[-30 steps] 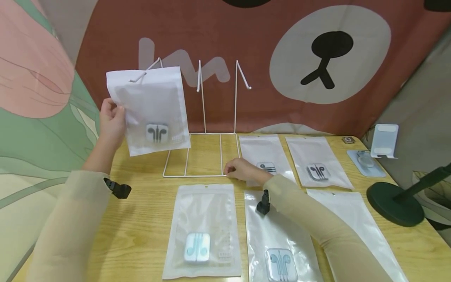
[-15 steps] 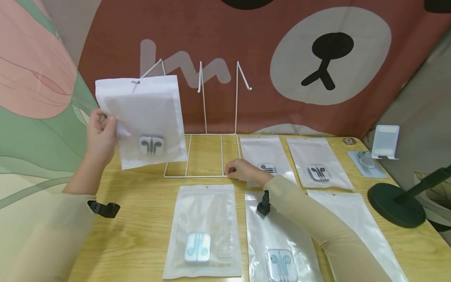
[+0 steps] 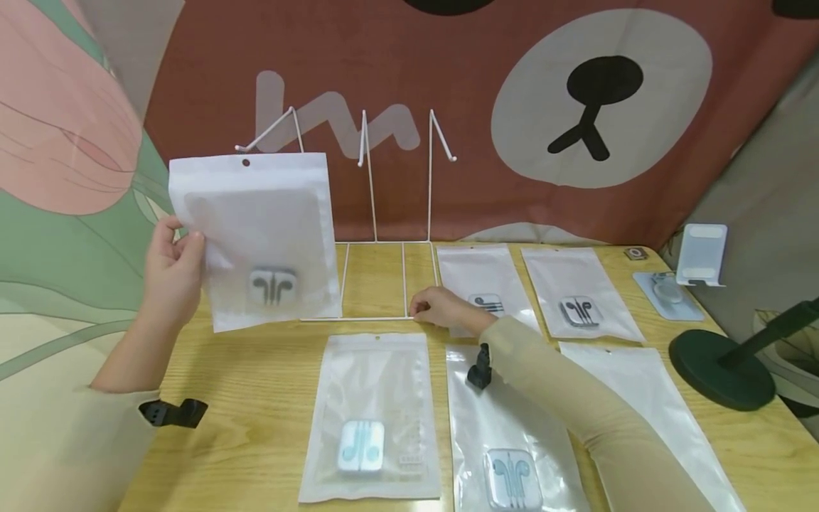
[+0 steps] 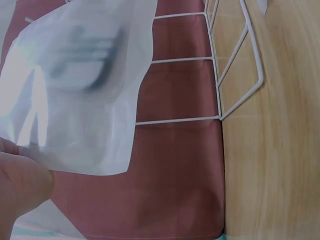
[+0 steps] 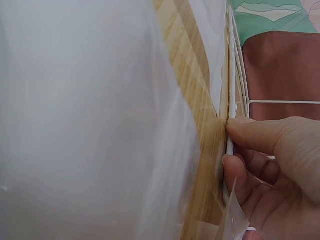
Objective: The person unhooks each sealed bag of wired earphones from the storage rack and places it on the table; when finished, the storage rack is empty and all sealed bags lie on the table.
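My left hand pinches the left edge of a white plastic bag that has earphones in a case showing at its bottom. The bag is held up in front of the white wire rack, its punched hole just below the tip of the left hook. In the left wrist view, the thumb lies on the bag. My right hand pinches the front base wire of the rack at its right corner. The right wrist view shows thumb and fingertip on that wire.
Several bagged earphones lie on the wooden table: one bag at the front middle, others to the right, such as this bag. A dark green round stand base and a light blue phone stand stand at right.
The bag has slid forward off the left hook and come down, carried by my left hand toward me and slightly left. My right hand stays on the rack's base.
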Demonstrator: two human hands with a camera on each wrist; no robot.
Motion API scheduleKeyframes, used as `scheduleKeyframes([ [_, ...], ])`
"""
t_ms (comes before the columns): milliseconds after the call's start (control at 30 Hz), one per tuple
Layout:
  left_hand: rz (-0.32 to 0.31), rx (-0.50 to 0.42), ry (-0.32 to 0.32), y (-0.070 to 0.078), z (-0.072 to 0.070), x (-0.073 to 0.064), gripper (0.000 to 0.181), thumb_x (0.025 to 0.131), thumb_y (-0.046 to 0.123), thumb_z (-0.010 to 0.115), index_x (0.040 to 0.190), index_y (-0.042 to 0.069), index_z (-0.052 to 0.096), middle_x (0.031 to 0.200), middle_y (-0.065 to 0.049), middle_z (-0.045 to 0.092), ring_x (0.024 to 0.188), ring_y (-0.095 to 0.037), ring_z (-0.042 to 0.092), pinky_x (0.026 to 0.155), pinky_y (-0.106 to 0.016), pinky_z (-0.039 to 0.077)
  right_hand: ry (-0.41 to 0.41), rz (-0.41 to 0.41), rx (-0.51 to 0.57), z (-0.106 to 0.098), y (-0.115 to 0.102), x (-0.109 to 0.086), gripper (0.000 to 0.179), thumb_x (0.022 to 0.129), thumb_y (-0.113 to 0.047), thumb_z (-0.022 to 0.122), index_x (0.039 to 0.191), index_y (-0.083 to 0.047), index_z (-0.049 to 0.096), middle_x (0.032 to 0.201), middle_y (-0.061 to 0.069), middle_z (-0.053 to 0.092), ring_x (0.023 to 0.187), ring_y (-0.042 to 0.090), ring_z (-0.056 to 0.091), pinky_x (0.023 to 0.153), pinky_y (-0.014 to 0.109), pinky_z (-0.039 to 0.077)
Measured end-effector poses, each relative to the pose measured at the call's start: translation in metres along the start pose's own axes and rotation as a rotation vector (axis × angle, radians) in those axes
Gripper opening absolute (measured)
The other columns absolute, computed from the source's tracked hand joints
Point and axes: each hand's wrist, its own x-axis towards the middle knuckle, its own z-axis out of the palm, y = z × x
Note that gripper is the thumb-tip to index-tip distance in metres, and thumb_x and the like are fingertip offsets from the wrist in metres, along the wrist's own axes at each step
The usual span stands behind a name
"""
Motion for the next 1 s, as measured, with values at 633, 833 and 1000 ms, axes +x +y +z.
scheduleKeyframes([
  [633, -0.218, 0.109, -0.148, -0.022, -0.057, -0.060, 0.008, 0.099, 0.019, 0.042, 0.107, 0.020, 0.044, 0.090, 0.010, 0.061, 0.080, -0.004, 0.059, 0.059, -0.021, 0.051, 0.011, -0.033, -0.012, 0.000, 0.000, -0.001, 0.008, 0.086, -0.006, 0.065, 0.080, -0.010, 0.065, 0.074, -0.005, 0.058, 0.061, 0.009, 0.050, 0.055, 0.021, 0.046],
  [833, -0.355, 0.268, -0.215, -0.034, -0.079, -0.070, 0.008, 0.100, 0.022, 0.040, 0.107, 0.025, 0.041, 0.083, 0.005, 0.057, 0.072, -0.008, 0.059, 0.056, -0.027, 0.051, 0.011, -0.037, -0.008, 0.000, 0.002, -0.001, 0.009, 0.086, -0.005, 0.064, 0.079, -0.011, 0.065, 0.073, -0.005, 0.058, 0.060, 0.009, 0.050, 0.054, 0.021, 0.046],
  [1000, -0.433, 0.249, -0.309, -0.046, -0.086, -0.075, 0.010, 0.101, 0.021, 0.037, 0.106, 0.028, 0.042, 0.082, 0.003, 0.059, 0.069, -0.013, 0.061, 0.054, -0.035, 0.053, 0.015, -0.050, -0.015, -0.001, 0.002, 0.000, 0.009, 0.085, -0.005, 0.065, 0.079, -0.011, 0.066, 0.073, -0.005, 0.058, 0.066, 0.009, 0.050, 0.061, 0.021, 0.045],
])
